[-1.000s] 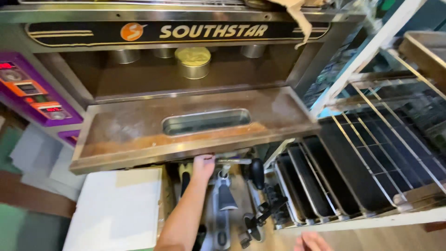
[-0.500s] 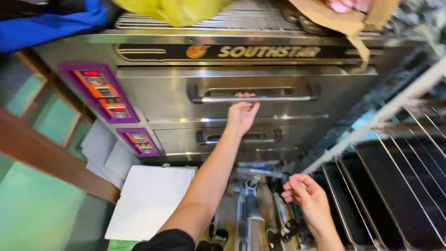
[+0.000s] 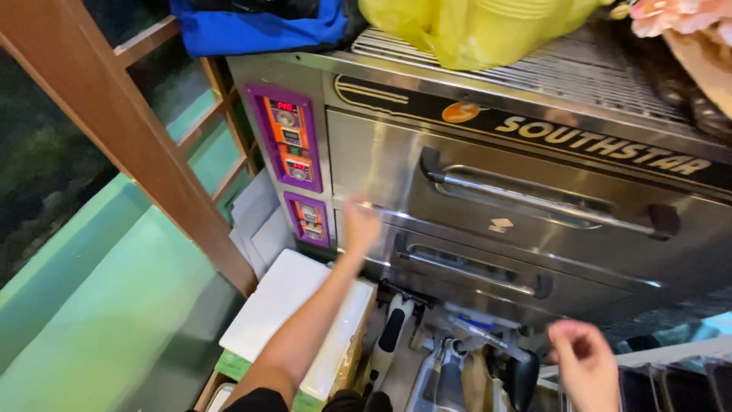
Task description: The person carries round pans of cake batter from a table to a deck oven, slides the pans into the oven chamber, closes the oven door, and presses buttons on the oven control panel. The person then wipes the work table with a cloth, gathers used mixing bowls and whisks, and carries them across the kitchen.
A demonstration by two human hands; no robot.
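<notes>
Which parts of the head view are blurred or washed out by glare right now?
Head view: left hand and right hand are motion-blurred; bright glare streaks run along the steel upper oven door and its handle; the yellow bag on top looks overexposed; the purple control panel stays fairly sharp.

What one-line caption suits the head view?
Left hand raised near the purple control panels of a closed stainless two-deck oven; right hand hangs empty below it.
</notes>
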